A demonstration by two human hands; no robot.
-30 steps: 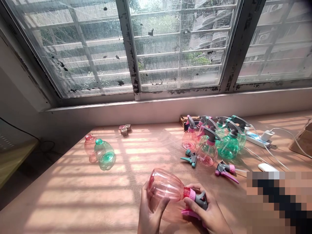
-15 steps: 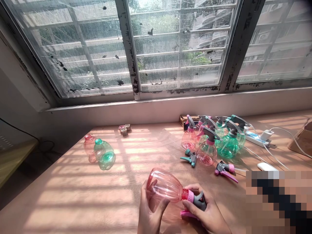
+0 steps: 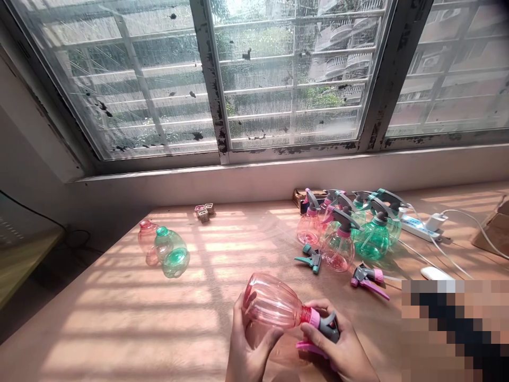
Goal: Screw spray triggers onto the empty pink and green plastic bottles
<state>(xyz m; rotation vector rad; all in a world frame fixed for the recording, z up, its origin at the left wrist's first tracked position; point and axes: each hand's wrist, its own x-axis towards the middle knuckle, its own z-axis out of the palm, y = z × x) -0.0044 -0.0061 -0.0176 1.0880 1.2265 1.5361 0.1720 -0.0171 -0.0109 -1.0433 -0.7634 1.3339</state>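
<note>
A clear pink spray bottle (image 3: 274, 302) lies tilted on its side between my hands, just above the table. My left hand (image 3: 250, 342) is wrapped round its base end, thumb on the near side. At the neck, my right hand (image 3: 338, 345) grips the pink-and-grey spray head (image 3: 324, 323), thumb by the pink collar; the pink trigger points down toward me. Beyond my right hand lie a loose green-and-grey spray head (image 3: 312, 260) and a loose pink-and-grey spray head (image 3: 368, 278).
Several pink and green spray bottles with heads (image 3: 345, 228) stand at back right, beside a power strip (image 3: 419, 225) with white cables. A pink bottle (image 3: 147, 236) and green bottle (image 3: 172, 252) without heads stand left. Small patterned blocks (image 3: 203, 212) sit near the wall. Pixelation covers the lower right.
Both hands and the pink spray bottle have shifted very slightly right. The grip on the bottle and spray head looks the same; the other things stay in place.
</note>
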